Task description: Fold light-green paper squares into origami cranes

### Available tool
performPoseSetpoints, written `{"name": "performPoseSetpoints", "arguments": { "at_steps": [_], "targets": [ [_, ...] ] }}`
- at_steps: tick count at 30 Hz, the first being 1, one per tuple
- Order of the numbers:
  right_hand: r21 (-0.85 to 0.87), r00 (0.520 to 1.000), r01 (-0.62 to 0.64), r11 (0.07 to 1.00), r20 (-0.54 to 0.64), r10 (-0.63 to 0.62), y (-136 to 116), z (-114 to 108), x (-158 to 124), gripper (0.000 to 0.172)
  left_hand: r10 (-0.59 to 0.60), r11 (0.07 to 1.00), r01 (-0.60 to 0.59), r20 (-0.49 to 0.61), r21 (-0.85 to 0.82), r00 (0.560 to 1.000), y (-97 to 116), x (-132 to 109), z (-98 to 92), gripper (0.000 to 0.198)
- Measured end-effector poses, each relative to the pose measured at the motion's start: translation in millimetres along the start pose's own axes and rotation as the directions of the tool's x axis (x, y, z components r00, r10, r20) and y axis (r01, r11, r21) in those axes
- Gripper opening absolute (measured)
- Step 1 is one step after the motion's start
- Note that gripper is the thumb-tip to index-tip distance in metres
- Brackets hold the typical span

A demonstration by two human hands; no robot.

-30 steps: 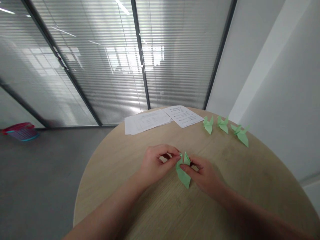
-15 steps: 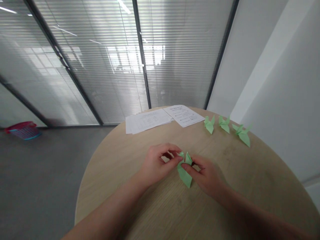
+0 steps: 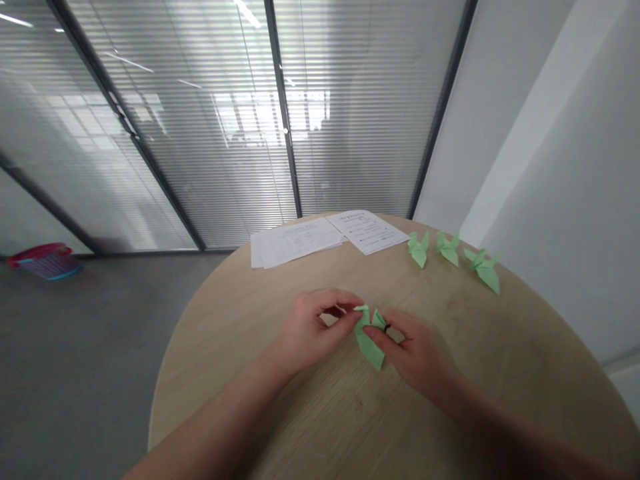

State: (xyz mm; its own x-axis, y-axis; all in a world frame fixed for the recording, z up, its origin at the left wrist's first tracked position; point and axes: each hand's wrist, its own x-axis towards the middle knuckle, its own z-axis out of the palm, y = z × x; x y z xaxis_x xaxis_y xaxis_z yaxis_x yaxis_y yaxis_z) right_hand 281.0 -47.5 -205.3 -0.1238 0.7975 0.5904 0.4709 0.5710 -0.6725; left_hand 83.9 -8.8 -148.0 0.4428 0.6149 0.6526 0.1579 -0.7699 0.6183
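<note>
A light green origami crane is between my two hands, above the near middle of the round table. My left hand pinches the small bent tip at its upper left between thumb and fingers. On the other side, my right hand grips the body close to the upper right point, thumb in front. The broad lower flap hangs toward me. Fingers cover part of the folds. Three finished-looking green paper cranes, a left one, a middle one and a right one, stand by the table's far right edge.
White sheets of paper and a printed page lie at the far edge of the wooden table. A red and blue basket sits on the grey floor at left. Glass partitions with blinds and a white wall stand beyond.
The crane has tilted slightly; its upper left tip shows more clearly and its right point sits a little lower. Both hands keep their hold, almost in place.
</note>
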Motion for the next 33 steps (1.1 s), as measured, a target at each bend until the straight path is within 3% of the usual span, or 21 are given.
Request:
{"name": "performPoseSetpoints", "arguments": {
  "at_steps": [5, 9, 12, 19, 33],
  "targets": [
    [-0.038, 0.988, 0.141, 0.989, -0.05, -0.143, -5.1, -3.3, -0.9, 0.012, 0.178, 0.978, -0.179, 0.027, 0.103, 0.984, 5.9, -1.0, -3.1, 0.01],
    [-0.023, 0.97, 0.23, 0.973, -0.076, -0.231, -8.0, -5.0, -3.2, 0.009, 0.374, 0.9, -0.373, 0.037, 0.227, 0.927, 10.6, -1.4, -6.5, 0.011],
    [-0.026, 0.958, 0.27, 0.963, -0.093, -0.271, -10.9, -6.4, -3.6, 0.014, 0.442, 0.862, -0.441, 0.055, 0.25, 0.895, 16.0, -1.6, -9.3, 0.013],
    [-0.008, 0.94, 0.322, 0.947, -0.121, -0.32, -22.4, -12.5, -1.2, 0.02, 0.374, 0.917, -0.378, 0.053, 0.125, 0.926, 31.7, 0.3, -7.8, 0.008],
    [0.026, 0.955, 0.288, 0.957, -0.087, -0.284, -27.4, -14.5, -4.6, 0.021, 0.3, 0.952, -0.302, 0.036, 0.058, 0.953, 39.0, -2.0, -3.3, 0.013]
  ]
}}
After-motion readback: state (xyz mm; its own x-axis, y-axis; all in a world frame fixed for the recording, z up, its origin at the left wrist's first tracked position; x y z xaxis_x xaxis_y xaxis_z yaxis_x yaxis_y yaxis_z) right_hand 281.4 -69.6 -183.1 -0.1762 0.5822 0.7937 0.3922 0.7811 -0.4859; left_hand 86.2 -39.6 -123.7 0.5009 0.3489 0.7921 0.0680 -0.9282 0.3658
